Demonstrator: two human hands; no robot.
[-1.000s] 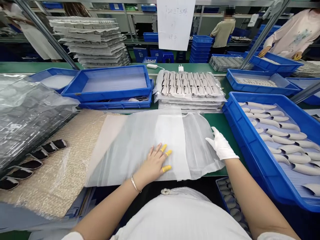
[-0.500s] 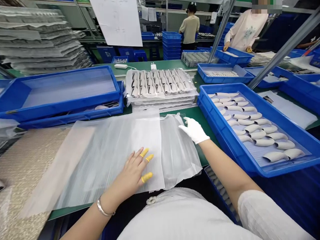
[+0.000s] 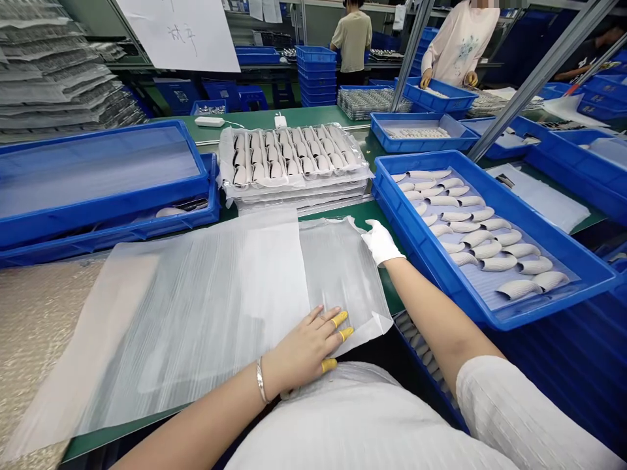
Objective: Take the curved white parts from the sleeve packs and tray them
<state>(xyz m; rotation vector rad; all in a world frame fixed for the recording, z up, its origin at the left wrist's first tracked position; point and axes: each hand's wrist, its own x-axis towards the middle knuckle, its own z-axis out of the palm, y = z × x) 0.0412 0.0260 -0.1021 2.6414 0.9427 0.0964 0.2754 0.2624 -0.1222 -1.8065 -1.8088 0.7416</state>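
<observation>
My left hand (image 3: 313,343), with yellow finger cots on some fingers, lies spread on the near right part of a translucent sheet (image 3: 210,287). At the sheet's far right corner is my right hand (image 3: 381,243) in a white glove, its fingers at the edge; whether they pinch it is too small to tell. A narrower clear sheet (image 3: 337,267) shows at the right, its near right corner folded up. Beyond the sheets sits a stack of clear trays (image 3: 294,156) holding rows of pale curved pieces.
A blue tray (image 3: 426,281) of pale curved pieces is at the right. Stacked blue trays (image 3: 147,186) stand at the left, above bubble wrap (image 3: 44,320). A metal post (image 3: 539,81) slants across the right. Two people (image 3: 353,39) (image 3: 460,46) work further back.
My left hand has slid right across the sheet, toward its near right corner. My right hand stays by the far right corner. The view has shifted a little to the right.
</observation>
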